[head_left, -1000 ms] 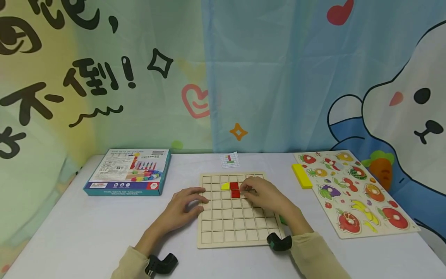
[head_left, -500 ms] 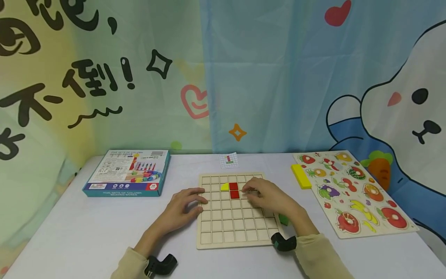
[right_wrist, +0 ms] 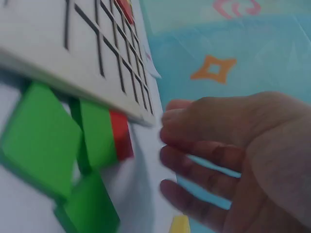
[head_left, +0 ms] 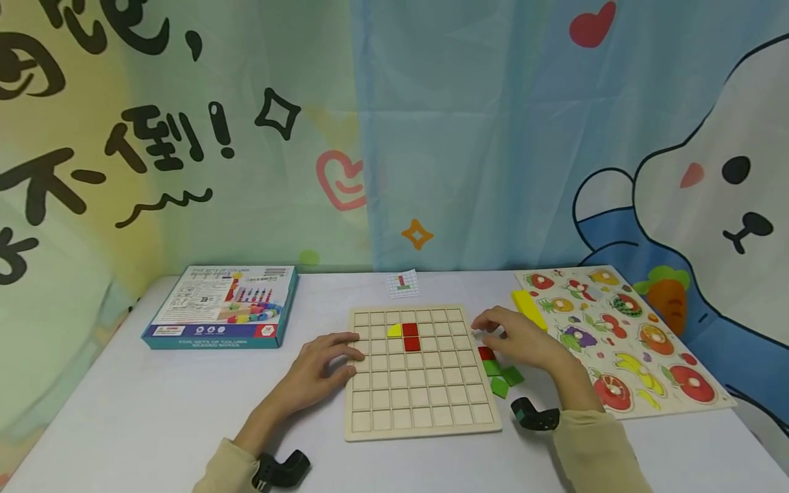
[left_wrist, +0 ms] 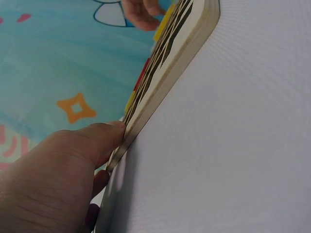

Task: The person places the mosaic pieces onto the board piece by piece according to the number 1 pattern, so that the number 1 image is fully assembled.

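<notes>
L hand (head_left: 323, 363): relaxed fingers touching L edge of grid board (head_left: 419, 397). R hand (head_left: 520, 337): released, nr green pcs (head_left: 512, 375). Red pcs (head_left: 411, 344), yellow pc (head_left: 394, 331) on board.

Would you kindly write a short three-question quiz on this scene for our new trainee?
1. How many red tiles sit in the cells of the board?

2. True or false: the green tiles lie beside the board's right edge, as the person sees it.

3. Which edge of the board does the left hand touch?
A. Near
B. Left
C. Right

Key: 1. Two; 2. True; 3. B
</notes>
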Demonstrator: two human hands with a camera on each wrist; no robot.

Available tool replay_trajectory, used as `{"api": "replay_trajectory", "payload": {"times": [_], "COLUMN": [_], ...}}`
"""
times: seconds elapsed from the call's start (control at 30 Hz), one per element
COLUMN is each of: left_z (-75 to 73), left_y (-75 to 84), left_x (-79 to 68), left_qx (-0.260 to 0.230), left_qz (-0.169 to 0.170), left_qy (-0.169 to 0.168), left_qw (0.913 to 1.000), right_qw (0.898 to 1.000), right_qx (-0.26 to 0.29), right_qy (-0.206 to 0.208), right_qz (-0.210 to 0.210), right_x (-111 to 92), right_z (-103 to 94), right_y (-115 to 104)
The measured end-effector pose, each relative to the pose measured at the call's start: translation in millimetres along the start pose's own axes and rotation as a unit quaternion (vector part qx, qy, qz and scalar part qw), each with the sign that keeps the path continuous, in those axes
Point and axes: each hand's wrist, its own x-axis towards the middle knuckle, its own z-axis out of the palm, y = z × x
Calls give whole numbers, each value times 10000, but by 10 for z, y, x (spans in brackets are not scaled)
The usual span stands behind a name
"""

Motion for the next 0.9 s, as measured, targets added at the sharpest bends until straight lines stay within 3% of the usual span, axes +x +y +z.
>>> {"api": "replay_trajectory", "payload": {"times": [0.33,0.73,0.9], "left_z": [5,10,10], "left_y": [-3,-4,-6], "left_x": [-3,-8,-3], "left_qx": [31,6,-8], "left_qz": [85,82,47], "left_qy": [62,65,33], "left_qw": [9999,9999,10000], "right_qw": [9943,9946,9974], "right_qx": [182,297,270], "right_qy": [-791,-698,-412], "right_qz": [691,711,518], "right_x": [-76,-57,-58], "right_z": [-86,-46,-64], "right_y": [99,126,131]}}
